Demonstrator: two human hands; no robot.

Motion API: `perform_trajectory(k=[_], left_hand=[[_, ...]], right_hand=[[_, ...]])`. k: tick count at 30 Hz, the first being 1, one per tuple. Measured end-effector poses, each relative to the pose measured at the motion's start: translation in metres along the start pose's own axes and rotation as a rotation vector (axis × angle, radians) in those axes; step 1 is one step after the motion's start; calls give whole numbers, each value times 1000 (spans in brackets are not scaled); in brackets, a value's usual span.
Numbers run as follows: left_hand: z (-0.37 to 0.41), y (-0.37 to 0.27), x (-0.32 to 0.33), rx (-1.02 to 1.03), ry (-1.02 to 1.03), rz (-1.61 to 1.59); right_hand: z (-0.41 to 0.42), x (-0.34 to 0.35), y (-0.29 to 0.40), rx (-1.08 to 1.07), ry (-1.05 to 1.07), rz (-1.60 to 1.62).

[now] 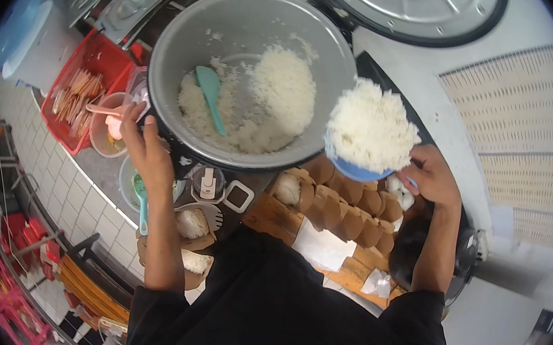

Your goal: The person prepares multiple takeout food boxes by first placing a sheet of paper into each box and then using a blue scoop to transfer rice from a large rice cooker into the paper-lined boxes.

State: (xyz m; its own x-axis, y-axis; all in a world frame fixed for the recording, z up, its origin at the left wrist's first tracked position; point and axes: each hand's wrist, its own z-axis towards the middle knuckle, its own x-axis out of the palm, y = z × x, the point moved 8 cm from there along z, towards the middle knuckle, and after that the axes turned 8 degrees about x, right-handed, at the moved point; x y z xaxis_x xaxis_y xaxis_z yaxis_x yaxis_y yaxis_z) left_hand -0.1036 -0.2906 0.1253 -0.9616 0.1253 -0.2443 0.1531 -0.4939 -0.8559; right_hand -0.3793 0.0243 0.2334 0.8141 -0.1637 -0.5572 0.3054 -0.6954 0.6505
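My right hand (428,176) grips the edge of a blue bowl (357,170) heaped with white rice (375,125), held just right of a large metal rice pot (237,161). More rice (285,90) lies inside the pot, with a teal rice paddle (209,92) resting on it. My left hand (145,148) is at the pot's left side, thumb and fingers apart, beside a clear tub (102,146) with a peach-handled utensil (103,110). Several brown paper boxes (343,210) stand in rows below the bowl; one at their left end holds rice (288,189).
A red basket (54,124) of wrapped items stands left of the pot. Near my left forearm are a bowl with a green spoon (139,186), a slotted white utensil (213,216) and two rice-filled boxes (196,262). The pot's lid (415,10) is raised behind. White paper (324,246) lies on the wooden surface (271,217).
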Motion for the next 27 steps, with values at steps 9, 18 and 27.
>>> perform_trajectory(k=[9,18,27], left_hand=[[3,28,1,-55,24,-91],[7,34,5,-170,25,-187],[5,23,0,-128,19,-16]], right_hand=[[-78,92,-198,393,24,190],[-17,186,-274,583,-421,-573],[-47,186,-245,491,-263,-549]])
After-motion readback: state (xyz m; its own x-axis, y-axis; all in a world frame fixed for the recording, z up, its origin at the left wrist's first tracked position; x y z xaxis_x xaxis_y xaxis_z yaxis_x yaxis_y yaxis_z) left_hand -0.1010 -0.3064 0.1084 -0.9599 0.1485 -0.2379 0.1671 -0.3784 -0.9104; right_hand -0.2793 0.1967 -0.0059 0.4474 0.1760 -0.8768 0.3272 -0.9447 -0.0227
